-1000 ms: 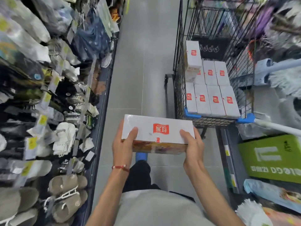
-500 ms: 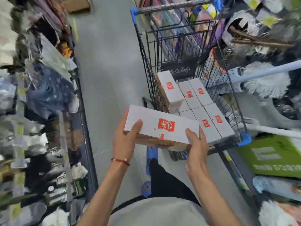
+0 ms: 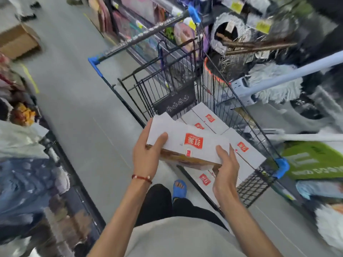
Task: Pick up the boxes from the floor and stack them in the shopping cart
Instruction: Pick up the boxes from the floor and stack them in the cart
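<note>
I hold a white box with a red label level over the near left side of the shopping cart. My left hand grips its left end and my right hand grips its near right corner. Inside the black wire cart lie several matching white boxes, flat and side by side; the held box hides part of them. Another white box shows below the held one, low in the cart.
The cart's handle bar with blue ends is at the far side. Mops and a light blue pole crowd the right shelf. Shelves of goods line the left. A cardboard carton sits on the grey aisle floor far left.
The box has moved forward and right, from in front of the cart to above its near left side. My view has swung so the cart appears closer and tilted.
</note>
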The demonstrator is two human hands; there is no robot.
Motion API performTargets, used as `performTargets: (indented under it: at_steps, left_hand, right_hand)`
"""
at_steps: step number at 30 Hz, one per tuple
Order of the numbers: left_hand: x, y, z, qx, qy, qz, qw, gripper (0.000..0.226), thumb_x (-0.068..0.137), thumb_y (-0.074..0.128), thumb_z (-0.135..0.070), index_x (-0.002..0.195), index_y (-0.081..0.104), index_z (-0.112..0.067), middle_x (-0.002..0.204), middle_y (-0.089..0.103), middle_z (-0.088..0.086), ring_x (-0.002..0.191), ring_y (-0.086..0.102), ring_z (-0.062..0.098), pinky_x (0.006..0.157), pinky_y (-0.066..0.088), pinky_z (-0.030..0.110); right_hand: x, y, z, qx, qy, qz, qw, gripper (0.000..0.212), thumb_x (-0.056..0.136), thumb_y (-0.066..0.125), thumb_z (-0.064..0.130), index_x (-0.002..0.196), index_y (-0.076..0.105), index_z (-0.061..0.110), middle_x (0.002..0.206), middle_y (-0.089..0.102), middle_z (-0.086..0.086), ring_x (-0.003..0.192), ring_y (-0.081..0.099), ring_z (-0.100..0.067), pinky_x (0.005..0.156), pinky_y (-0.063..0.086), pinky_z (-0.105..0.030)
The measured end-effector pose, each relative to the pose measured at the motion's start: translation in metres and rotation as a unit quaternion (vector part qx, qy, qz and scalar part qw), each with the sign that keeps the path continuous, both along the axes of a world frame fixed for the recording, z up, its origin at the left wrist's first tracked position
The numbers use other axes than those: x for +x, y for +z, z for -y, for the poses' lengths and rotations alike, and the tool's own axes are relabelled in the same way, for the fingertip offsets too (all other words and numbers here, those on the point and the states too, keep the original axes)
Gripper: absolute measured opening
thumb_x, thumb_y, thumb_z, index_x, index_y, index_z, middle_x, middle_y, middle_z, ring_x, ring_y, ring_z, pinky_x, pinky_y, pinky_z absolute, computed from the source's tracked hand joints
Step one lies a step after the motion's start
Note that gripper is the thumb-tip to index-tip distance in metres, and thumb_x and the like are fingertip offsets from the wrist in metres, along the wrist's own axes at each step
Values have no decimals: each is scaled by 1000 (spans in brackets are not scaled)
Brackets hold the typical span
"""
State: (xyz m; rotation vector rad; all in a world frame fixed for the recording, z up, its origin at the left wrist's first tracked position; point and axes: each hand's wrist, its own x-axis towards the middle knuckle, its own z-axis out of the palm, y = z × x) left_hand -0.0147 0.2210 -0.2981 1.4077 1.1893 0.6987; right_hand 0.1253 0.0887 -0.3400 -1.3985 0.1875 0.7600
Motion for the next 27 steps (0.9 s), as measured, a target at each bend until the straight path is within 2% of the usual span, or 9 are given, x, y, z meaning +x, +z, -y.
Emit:
performTargets:
  at_steps: [2,4,7,11,15,18,21,22,27]
  left_hand:
    - [18,-1,-21,-8,-28,2,1000,51,93,67,-34,142,54,-40,134,64,-14,112,61,-7,92,55,21]
    - [38,-3,-43,-19,-55,12,998,48,96,66,-30,142,55,-37,134,64,-12,104,62,-12,85,54,13]
    - [69,-7,-76,-34,-103,16,994,45,96,65,-32,140,57,-36,130,67,-12,106,66,-3,89,58,23]
    - [102,-21,-126,-54,-191,21,980,53,88,66,-47,139,58,-34,127,70,-7,115,67,13,99,55,45]
    - [133,-41,-175,-86,-281,2,956,58,88,67,-43,144,54,-33,137,64,-6,128,60,18,110,47,50]
    - [155,-62,-206,-117,-321,-12,940,62,87,69,-43,146,51,-33,142,61,-4,133,56,21,112,44,52]
    - [173,-85,-225,-147,-356,-51,921,62,86,70,-42,145,52,-34,141,61,-6,132,56,17,112,44,47]
    - [178,-94,-230,-155,-364,-65,916,61,88,70,-38,145,52,-32,141,61,-7,131,57,16,112,45,45]
    - [180,-126,-248,-179,-398,-140,889,55,93,70,-33,145,53,-32,133,67,-6,123,62,15,109,49,42]
  right_hand:
    - [9,0,-10,-14,-27,9,1000,40,102,61,20,137,55,38,119,77,-1,104,75,-17,73,57,-26]
    - [18,0,-19,-19,-51,10,998,36,101,61,21,129,55,43,120,77,-1,109,73,-20,81,57,-30]
    - [31,-2,-37,-35,-98,10,995,41,93,68,29,129,62,47,126,75,6,122,67,-21,98,49,-35]
    - [44,-8,-69,-50,-160,31,985,30,91,69,34,100,65,61,126,73,13,128,63,-21,106,44,-40]
    - [50,-22,-90,-93,-141,24,985,59,82,70,59,136,48,66,153,52,22,148,43,-15,125,28,-53]
    - [54,-32,-106,-105,-110,10,988,75,90,67,61,155,29,55,162,33,29,150,32,0,128,23,-47]
    - [55,-42,-117,-141,-106,-6,984,71,105,58,41,163,16,42,151,9,36,122,14,41,121,14,-26]
    - [55,-48,-119,-153,-98,-7,983,70,107,55,39,164,14,41,148,7,36,116,10,43,116,14,-22]
    - [53,-76,-128,-178,-91,-23,979,65,109,52,29,165,18,35,161,26,26,145,28,3,120,24,-26]
